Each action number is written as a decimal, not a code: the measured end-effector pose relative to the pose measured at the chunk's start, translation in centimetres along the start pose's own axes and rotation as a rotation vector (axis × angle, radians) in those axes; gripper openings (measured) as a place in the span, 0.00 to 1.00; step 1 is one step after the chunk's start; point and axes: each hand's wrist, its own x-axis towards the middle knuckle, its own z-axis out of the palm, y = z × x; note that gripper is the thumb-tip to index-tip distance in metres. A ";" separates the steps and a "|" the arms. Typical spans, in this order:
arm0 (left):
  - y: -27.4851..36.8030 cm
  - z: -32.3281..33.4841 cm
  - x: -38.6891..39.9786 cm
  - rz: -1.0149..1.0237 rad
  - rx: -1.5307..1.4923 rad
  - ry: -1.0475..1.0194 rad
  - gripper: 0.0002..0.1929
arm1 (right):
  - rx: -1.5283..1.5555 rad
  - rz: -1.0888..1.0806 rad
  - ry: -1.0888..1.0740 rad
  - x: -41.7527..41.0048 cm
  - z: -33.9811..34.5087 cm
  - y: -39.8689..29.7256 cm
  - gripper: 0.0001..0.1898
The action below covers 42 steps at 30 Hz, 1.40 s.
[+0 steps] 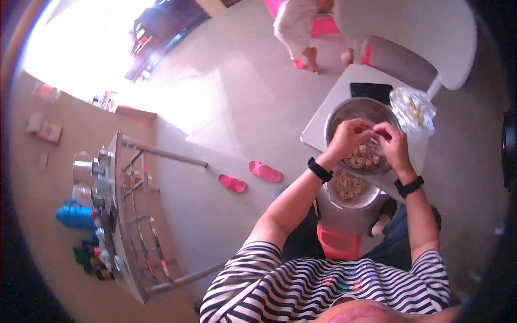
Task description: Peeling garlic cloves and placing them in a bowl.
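My left hand [352, 135] and my right hand [391, 142] meet at the fingertips over a round metal bowl [337, 115]. Pinched between them is a small item, mostly hidden by my fingers. Pale pieces that look like garlic [365, 155] lie in the bowl's near side. Just below the table's near edge, a lighter bowl [373, 198] holds pale, flaky bits resembling peelings [348, 185]. Both my wrists wear black bands.
The white table [319, 133] also carries a black flat object [371, 92] and a clear plastic bag [412, 109]. Pink slippers [264, 171] lie on the floor. A metal-framed rack [133, 218] stands left. Another person's leg [293, 32] and a white chair [420, 32] are beyond the table.
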 end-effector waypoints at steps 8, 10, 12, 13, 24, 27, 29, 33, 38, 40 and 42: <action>0.3 -1.1 0.1 -0.073 -0.199 -0.057 0.11 | 0.040 -0.123 -0.003 0.8 0.3 -0.2 0.08; 0.8 -1.3 0.1 -0.105 -0.232 -0.051 0.11 | 0.028 -0.017 -0.034 1.0 0.0 -0.1 0.07; 1.1 -1.5 0.0 -0.138 -0.263 -0.046 0.10 | 0.069 0.027 -0.030 1.0 0.2 0.1 0.07; 1.2 -1.5 0.1 -0.084 -0.200 -0.023 0.10 | 0.115 0.063 -0.031 1.0 0.4 0.1 0.08; -0.8 -0.1 0.0 -0.062 -0.092 -0.069 0.05 | 0.021 0.020 -0.065 -0.5 -0.5 1.0 0.09; -1.3 -1.6 1.0 0.139 0.149 -0.068 0.07 | 0.113 -0.039 -0.037 0.4 -0.3 0.8 0.07; -0.3 -1.6 1.0 0.108 0.244 -0.075 0.09 | 0.121 -0.053 -0.157 0.9 -1.0 1.5 0.09; -0.3 -1.8 1.7 -0.056 0.119 -0.005 0.09 | 0.285 0.179 -0.137 1.0 -1.3 1.3 0.08; -0.1 -1.3 1.7 -0.099 -0.052 0.038 0.08 | 0.423 0.260 -0.126 0.7 -2.2 1.2 0.10; 1.1 -1.5 1.2 0.076 0.435 0.017 0.09 | 0.464 0.296 -0.091 0.6 -2.5 0.9 0.09; -0.1 -2.2 0.7 0.107 0.574 0.014 0.11 | 0.561 0.306 -0.117 0.6 -2.5 1.0 0.09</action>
